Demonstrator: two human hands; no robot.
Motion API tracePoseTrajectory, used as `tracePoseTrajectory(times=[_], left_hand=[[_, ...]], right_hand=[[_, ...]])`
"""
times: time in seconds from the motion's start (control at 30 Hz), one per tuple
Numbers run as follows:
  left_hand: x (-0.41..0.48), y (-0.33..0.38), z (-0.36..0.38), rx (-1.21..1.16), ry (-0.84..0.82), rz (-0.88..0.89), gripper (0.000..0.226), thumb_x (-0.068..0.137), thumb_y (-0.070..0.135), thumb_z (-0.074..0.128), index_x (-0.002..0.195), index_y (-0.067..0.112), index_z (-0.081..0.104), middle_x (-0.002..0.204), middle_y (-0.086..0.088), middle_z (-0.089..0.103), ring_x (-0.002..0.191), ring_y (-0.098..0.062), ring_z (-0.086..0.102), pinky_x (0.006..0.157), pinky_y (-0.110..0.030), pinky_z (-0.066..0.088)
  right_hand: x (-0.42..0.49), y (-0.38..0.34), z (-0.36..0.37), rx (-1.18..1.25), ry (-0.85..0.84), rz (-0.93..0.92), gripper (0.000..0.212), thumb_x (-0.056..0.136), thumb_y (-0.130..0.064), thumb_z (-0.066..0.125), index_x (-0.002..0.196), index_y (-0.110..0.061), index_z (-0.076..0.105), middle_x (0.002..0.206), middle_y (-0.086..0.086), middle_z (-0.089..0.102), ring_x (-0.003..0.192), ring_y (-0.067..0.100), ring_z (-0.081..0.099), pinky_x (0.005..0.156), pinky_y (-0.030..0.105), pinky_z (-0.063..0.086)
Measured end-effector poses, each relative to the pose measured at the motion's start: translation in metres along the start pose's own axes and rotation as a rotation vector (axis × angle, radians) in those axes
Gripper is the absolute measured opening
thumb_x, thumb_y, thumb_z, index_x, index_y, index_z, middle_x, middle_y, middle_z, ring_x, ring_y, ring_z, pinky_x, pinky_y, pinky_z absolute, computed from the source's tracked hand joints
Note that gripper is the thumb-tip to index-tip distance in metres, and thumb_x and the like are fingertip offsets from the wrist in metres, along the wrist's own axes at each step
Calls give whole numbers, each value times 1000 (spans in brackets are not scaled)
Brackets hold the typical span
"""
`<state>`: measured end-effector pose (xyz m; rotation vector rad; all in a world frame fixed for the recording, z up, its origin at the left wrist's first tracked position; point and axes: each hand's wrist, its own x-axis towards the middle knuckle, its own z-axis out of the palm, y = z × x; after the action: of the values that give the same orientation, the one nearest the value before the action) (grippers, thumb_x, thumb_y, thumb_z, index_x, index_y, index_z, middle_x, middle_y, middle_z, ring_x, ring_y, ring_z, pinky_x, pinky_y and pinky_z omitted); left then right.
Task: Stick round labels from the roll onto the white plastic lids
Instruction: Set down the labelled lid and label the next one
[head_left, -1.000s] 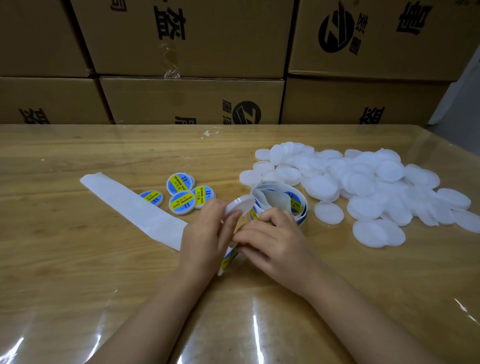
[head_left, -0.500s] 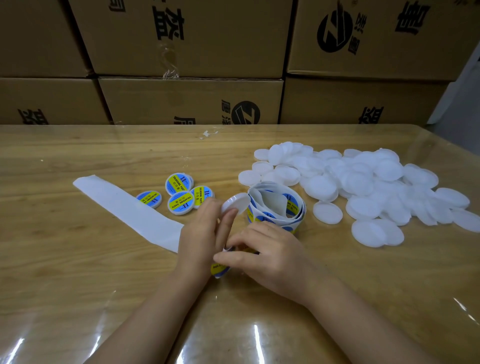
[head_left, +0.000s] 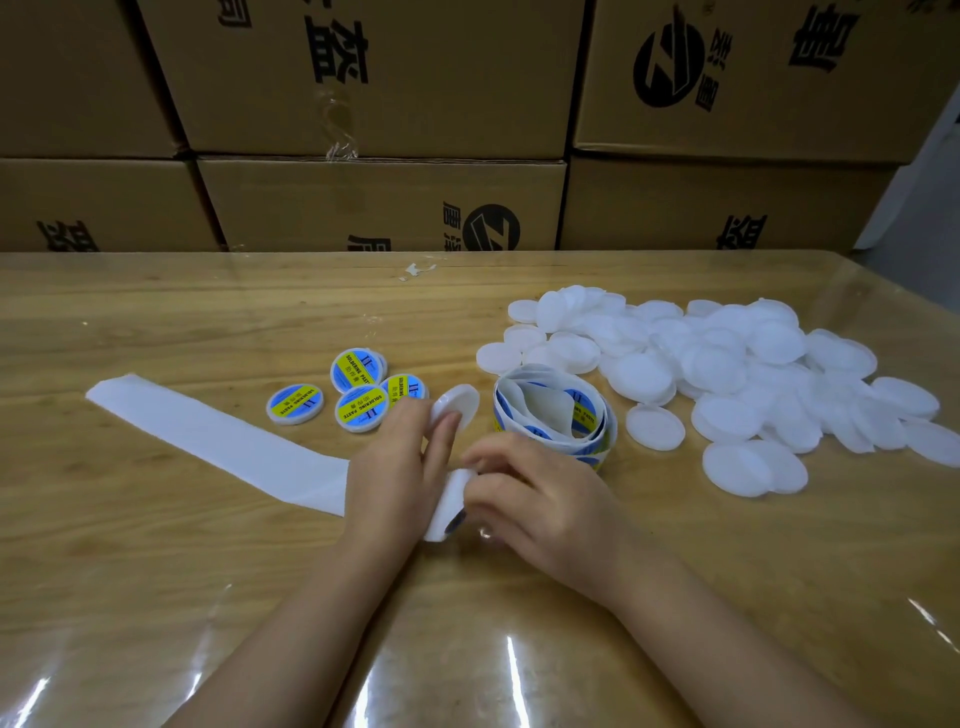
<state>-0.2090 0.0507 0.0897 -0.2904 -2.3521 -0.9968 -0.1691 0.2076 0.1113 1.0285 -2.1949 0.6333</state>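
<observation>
White backing strip folds over at centre frame, where your right hand pinches it with curled fingers. A label edge peeks out below, though blur hides the exact grip. Peel slowly off that fold, touch only the label's rim, and centre it before pressing down. Your left hand lies back-up over the strip, fingertips pinching a blank lid tilted just left of the roll. Spare lids heap at right.

white lids, blue-yellow labels, brown boxes
</observation>
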Motion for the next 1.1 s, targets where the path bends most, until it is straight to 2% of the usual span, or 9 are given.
tracePoseTrajectory(times=[0.1, 0.23, 0.47, 0.63, 0.7, 0.77, 0.9, 1.0, 1.1], left_hand=[[2, -2, 2, 4, -1, -56, 23, 93, 35, 47, 80, 16, 45, 66, 7, 44, 59, -14, 38, 53, -27, 25], [4, -5, 2, -27, 7, -101, 23, 94, 30, 50, 84, 10, 51, 72, -2, 52, 63, -27, 47, 56, -36, 35], [8, -6, 2, -146, -38, -244, 18, 92, 16, 49, 75, 22, 46, 65, 7, 44, 59, -10, 41, 53, -28, 32], [12, -7, -1, -366, -97, -449, 16, 89, 9, 49, 87, 23, 56, 65, 3, 63, 56, 0, 57, 54, -11, 42], [14, -9, -1, -458, -77, -536, 18, 90, 7, 49, 104, 15, 57, 69, 0, 66, 60, -5, 61, 66, -20, 51], [16, -10, -3, -603, -19, -597, 21, 92, 5, 51, 112, 14, 53, 70, -1, 67, 61, -10, 63, 65, -27, 54], [18, -2, -11, -1017, 22, -614, 11, 91, 6, 58, 98, 15, 59, 67, 3, 70, 65, -8, 67, 59, -17, 53], [16, 10, -11, -1258, -73, -667, 7, 82, 11, 62, 88, 12, 58, 65, 2, 68, 63, -10, 69, 55, -17, 53], [10, 18, -8, -1326, -228, -662, 12, 74, 17, 63, 82, 10, 57, 64, -2, 68, 61, -13, 69, 54, -19, 54]], right_hand=[[-2, 3, -1, 76, 118, 62, 12, 90, -8, 57, 83, -1, 65, 99, 14, 61, 75, 22, 60, 64, 34, 50], [-2, 5, 2, 300, 333, 216, 4, 89, -6, 57, 87, -4, 60, 95, 7, 58, 84, 12, 56, 72, 20, 46], [-3, 13, 4, 375, 443, 409, 8, 86, -11, 55, 83, -6, 60, 83, -2, 59, 78, 12, 56, 71, 19, 44], [-2, 13, 3, 396, 468, 477, 9, 86, -18, 55, 83, -27, 54, 81, -14, 57, 76, 7, 56, 69, 14, 41], [-2, 13, 4, 403, 463, 508, 13, 85, -20, 55, 83, -33, 53, 82, -16, 58, 75, 5, 56, 68, 12, 41], [-3, 14, 4, 417, 461, 544, 17, 85, -18, 59, 82, -34, 54, 82, -18, 59, 75, 3, 57, 68, 12, 41], [-3, 16, 4, 442, 510, 608, 22, 85, -13, 60, 82, -35, 56, 79, -20, 61, 73, 0, 58, 66, 10, 42], [-2, 17, 2, 479, 601, 678, 25, 84, -18, 61, 80, -42, 59, 79, -20, 63, 76, 1, 59, 70, 11, 43], [0, 17, -1, 515, 650, 703, 26, 84, -16, 62, 79, -41, 60, 78, -19, 64, 75, -1, 60, 69, 10, 44]])
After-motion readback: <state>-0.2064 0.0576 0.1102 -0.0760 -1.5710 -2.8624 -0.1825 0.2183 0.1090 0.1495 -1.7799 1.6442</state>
